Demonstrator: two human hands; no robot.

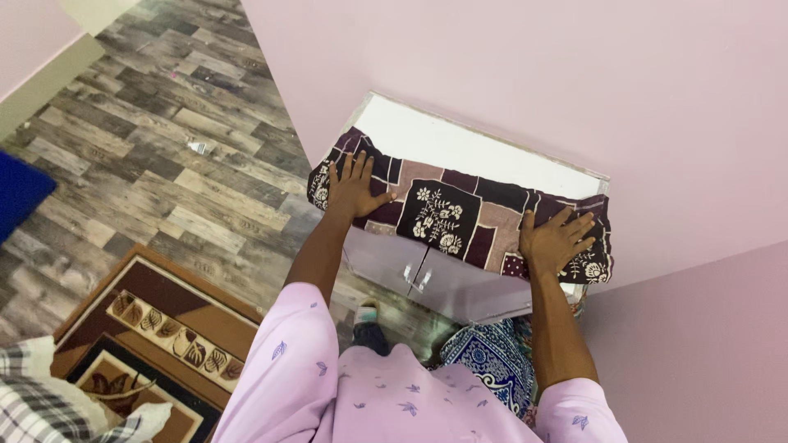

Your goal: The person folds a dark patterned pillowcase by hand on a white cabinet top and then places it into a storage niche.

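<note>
Both hands flat on patterned cloth [460, 217] atop cabinet [460, 148] (wall behind).

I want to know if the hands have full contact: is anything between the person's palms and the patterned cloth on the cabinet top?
Nothing visible. The left hand and right hand lie flat, fingers spread, directly on the patterned cloth draped over the front edge of the white cabinet.

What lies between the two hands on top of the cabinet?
In the head view, only the patterned cloth spans between the left hand and right hand, draped over the white cabinet top.
</note>
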